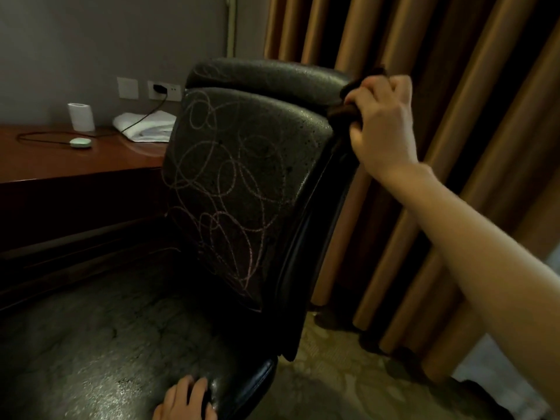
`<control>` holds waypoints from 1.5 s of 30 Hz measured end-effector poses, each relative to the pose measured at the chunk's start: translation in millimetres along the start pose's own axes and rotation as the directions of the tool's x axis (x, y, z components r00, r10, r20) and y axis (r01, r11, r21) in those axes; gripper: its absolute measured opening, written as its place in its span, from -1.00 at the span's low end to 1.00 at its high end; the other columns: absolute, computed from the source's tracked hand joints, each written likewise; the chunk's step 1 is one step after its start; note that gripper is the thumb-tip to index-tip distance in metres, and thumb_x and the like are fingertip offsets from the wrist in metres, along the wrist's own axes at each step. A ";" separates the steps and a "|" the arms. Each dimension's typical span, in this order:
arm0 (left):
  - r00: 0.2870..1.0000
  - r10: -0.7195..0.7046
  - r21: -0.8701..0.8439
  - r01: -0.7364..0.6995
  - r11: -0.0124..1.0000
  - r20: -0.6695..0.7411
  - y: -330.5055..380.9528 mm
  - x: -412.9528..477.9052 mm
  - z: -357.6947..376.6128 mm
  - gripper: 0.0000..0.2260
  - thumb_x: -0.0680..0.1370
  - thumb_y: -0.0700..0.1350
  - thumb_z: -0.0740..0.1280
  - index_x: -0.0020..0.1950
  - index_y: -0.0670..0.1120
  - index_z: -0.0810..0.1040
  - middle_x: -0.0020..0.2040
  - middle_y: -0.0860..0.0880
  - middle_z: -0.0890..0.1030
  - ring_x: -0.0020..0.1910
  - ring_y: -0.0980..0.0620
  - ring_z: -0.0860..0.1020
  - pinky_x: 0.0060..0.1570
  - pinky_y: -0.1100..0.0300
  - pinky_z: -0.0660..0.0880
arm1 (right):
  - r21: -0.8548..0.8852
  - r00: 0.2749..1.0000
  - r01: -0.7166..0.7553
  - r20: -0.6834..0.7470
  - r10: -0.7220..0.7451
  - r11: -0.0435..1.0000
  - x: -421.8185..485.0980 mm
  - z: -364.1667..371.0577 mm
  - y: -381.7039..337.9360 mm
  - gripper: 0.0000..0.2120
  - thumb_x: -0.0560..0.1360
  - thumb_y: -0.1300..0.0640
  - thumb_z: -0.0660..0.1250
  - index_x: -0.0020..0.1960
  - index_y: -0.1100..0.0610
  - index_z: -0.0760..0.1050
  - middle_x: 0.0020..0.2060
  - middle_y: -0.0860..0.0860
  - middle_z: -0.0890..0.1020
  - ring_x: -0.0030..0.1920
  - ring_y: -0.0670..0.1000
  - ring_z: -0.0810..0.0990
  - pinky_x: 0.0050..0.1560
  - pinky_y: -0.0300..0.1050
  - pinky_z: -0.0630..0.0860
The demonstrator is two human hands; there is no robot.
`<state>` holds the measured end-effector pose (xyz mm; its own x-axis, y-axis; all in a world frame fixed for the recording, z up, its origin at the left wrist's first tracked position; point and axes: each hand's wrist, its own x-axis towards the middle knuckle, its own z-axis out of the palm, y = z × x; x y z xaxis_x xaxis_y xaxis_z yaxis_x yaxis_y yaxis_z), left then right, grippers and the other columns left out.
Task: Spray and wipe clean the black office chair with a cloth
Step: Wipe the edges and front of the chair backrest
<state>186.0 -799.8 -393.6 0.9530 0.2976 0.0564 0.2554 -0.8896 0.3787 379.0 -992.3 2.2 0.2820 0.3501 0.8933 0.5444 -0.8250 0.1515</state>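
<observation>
Black chair (pixel 242 165), pinkish looping scribbles; golden-brown curtains (pixel 454 71); reddish-brown desk (pixel 75 159).

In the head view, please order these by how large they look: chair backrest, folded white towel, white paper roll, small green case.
1. chair backrest
2. folded white towel
3. white paper roll
4. small green case
The backrest is nearest, which enlarges it.

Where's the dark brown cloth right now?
Upper right of the head view: the dark brown cloth is bunched in the right hand, against the top corner of the black leather office chair, beside the tan curtains.
</observation>
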 end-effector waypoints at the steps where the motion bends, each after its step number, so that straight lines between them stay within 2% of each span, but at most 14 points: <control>1: 1.000 0.009 -0.010 -0.008 1.000 0.021 -0.4 0.6 -1.0 -0.56 0.56 0.16 0.06 0.44 0.15 0.17 0.47 0.08 0.14 0.43 0.10 0.17 0.41 0.20 0.15 | 0.007 1.000 -0.006 0.005 0.006 1.000 -11.3 3.8 0.6 -0.72 0.45 0.25 0.28 0.16 0.22 0.49 0.18 0.15 0.49 0.20 0.21 0.35 0.23 -0.05 0.35; 4: 0.999 0.040 -0.004 -0.040 0.999 0.025 -0.7 -0.4 -0.3 -0.57 0.57 0.16 0.06 0.44 0.15 0.17 0.47 0.08 0.13 0.43 0.11 0.16 0.41 0.19 0.15 | 0.119 0.993 -0.119 -0.004 0.120 0.986 -62.6 13.5 -7.7 -0.63 0.36 0.33 0.34 0.16 0.24 0.46 0.18 0.22 0.44 0.17 0.22 0.36 0.26 -0.03 0.29; 11: 0.999 -0.036 0.042 0.038 0.998 -0.030 1.9 4.7 4.9 -0.57 0.50 0.17 0.14 0.37 0.18 0.27 0.38 0.09 0.28 0.34 0.09 0.29 0.29 0.22 0.27 | 0.056 0.965 -0.058 0.258 0.042 0.997 -200.7 55.4 -50.8 -0.51 0.26 0.31 0.48 0.17 0.26 0.48 0.14 0.19 0.45 0.12 0.16 0.38 0.19 0.02 0.46; 14: 0.999 -0.050 -0.010 0.050 0.999 0.000 -6.3 5.5 0.4 -0.68 0.30 0.07 0.44 0.03 0.12 0.56 0.07 0.04 0.53 0.02 0.01 0.54 -0.14 0.15 0.47 | 0.013 0.950 -0.032 0.311 0.026 0.999 -230.3 64.9 -54.8 -0.48 0.23 0.26 0.55 0.15 0.26 0.51 0.12 0.19 0.49 0.09 0.15 0.40 0.11 -0.01 0.52; 16: 0.996 -0.069 -0.034 0.068 0.997 -0.050 -17.8 2.7 -1.9 -0.69 0.17 -0.03 0.56 -0.15 0.08 0.59 -0.12 0.03 0.55 -0.19 0.01 0.56 -0.34 0.21 0.41 | 0.019 0.949 -0.032 0.315 0.025 0.999 -237.6 71.3 -56.3 -0.48 0.22 0.27 0.55 0.15 0.28 0.51 0.12 0.19 0.48 0.08 0.16 0.40 0.08 0.01 0.54; 20: 0.977 -0.160 -0.119 0.144 0.982 -0.141 -34.2 -10.3 -15.8 -0.77 0.29 -0.13 0.52 -0.11 0.02 0.59 -0.06 0.02 0.55 -0.11 -0.03 0.53 -0.23 0.19 0.39 | 0.058 0.943 -0.094 0.324 0.070 0.994 -246.3 84.0 -59.2 -0.52 0.27 0.32 0.51 0.16 0.28 0.50 0.12 0.21 0.49 0.09 0.18 0.37 0.09 0.08 0.52; 23: 0.954 -0.227 -0.149 0.200 0.968 -0.198 -53.5 -19.6 -24.0 -0.83 0.34 -0.21 0.48 -0.16 0.00 0.59 -0.10 0.01 0.54 -0.09 -0.06 0.53 -0.22 0.11 0.43 | 0.045 0.891 -0.115 0.447 0.083 0.992 -275.7 99.6 -63.9 -0.49 0.22 0.28 0.54 0.14 0.25 0.53 0.12 0.19 0.53 0.12 0.17 0.32 0.03 0.09 0.55; 26: 0.941 -0.244 -0.126 0.220 0.967 -0.234 -76.6 -28.6 -33.4 -0.77 0.26 -0.27 0.53 -0.22 -0.01 0.60 -0.15 -0.04 0.58 -0.17 -0.14 0.55 -0.25 0.05 0.49 | 0.051 0.691 -0.119 0.721 0.046 0.992 -306.2 121.6 -65.5 -0.51 0.38 0.22 0.43 0.29 0.13 0.43 0.31 0.10 0.38 0.27 0.19 0.25 0.14 0.07 0.52; 28: 0.936 -0.249 -0.068 0.240 0.968 -0.247 -95.4 -35.1 -39.4 -0.70 0.19 -0.29 0.57 -0.23 0.01 0.61 -0.17 -0.08 0.59 -0.24 -0.19 0.56 -0.33 0.06 0.49 | 0.061 0.601 -0.110 0.799 0.018 0.992 -314.5 135.5 -63.8 -0.54 0.47 0.22 0.31 0.35 0.10 0.36 0.37 0.06 0.28 0.32 0.20 0.18 0.24 0.07 0.43; 32: 0.914 -0.331 0.000 0.341 0.940 -0.235 -139.9 -48.0 -45.0 -0.69 0.16 -0.25 0.57 -0.18 0.00 0.64 -0.12 -0.15 0.60 -0.25 -0.27 0.57 -0.31 -0.06 0.53 | 0.081 0.637 -0.079 0.771 -0.012 0.994 -295.7 164.6 -55.8 -0.61 0.37 0.31 0.36 0.19 0.17 0.50 0.20 0.14 0.44 0.14 0.23 0.37 0.14 0.08 0.48; 36: 0.904 -0.300 0.056 0.331 0.942 -0.305 -162.5 -60.6 -48.7 -0.77 0.24 -0.02 0.27 -0.22 -0.05 0.65 -0.15 -0.17 0.61 -0.33 -0.24 0.57 -0.29 -0.08 0.56 | 0.074 0.590 -0.202 0.805 0.061 0.977 -255.3 197.9 -63.6 -0.63 0.45 0.32 0.22 0.25 0.15 0.45 0.21 0.11 0.41 0.19 0.21 0.33 0.21 -0.03 0.35; 39: 0.854 -0.411 0.005 0.435 0.900 -0.318 -165.3 -65.9 -64.5 -0.88 0.31 -0.16 0.44 -0.17 -0.07 0.65 -0.05 -0.16 0.61 -0.16 -0.27 0.56 -0.14 -0.10 0.53 | 0.114 0.614 -0.339 0.779 0.128 0.934 -241.7 220.2 -101.6 -0.60 0.44 0.36 0.20 0.25 0.14 0.45 0.24 0.10 0.42 0.21 0.21 0.35 0.25 -0.03 0.28; 42: 0.832 -0.454 -0.030 0.470 0.882 -0.318 -181.0 -71.4 -74.1 -0.84 0.31 -0.24 0.47 -0.14 -0.08 0.65 -0.03 -0.18 0.59 -0.12 -0.29 0.54 -0.13 -0.12 0.52 | 0.296 0.682 -0.360 0.731 0.033 0.885 -244.9 224.1 -163.9 -0.60 0.39 0.37 0.23 0.18 0.13 0.50 0.16 0.09 0.47 0.15 0.20 0.40 0.22 -0.07 0.24; 45: 0.792 -0.514 -0.032 0.535 0.844 -0.330 -205.9 -79.4 -87.5 -0.76 0.34 -0.23 0.48 -0.02 -0.07 0.62 0.07 -0.18 0.54 0.03 -0.30 0.49 0.02 -0.13 0.44 | 0.389 0.661 -0.410 0.750 -0.025 0.825 -256.3 220.2 -228.8 -0.61 0.40 0.34 0.22 0.19 0.10 0.50 0.17 0.07 0.47 0.16 0.18 0.40 0.17 -0.14 0.19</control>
<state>43.5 -610.0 -395.2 0.5693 0.8075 0.1545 0.7206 -0.5805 0.3791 356.1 -795.6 -354.6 0.7652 0.5849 0.2688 0.6407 -0.6519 -0.4055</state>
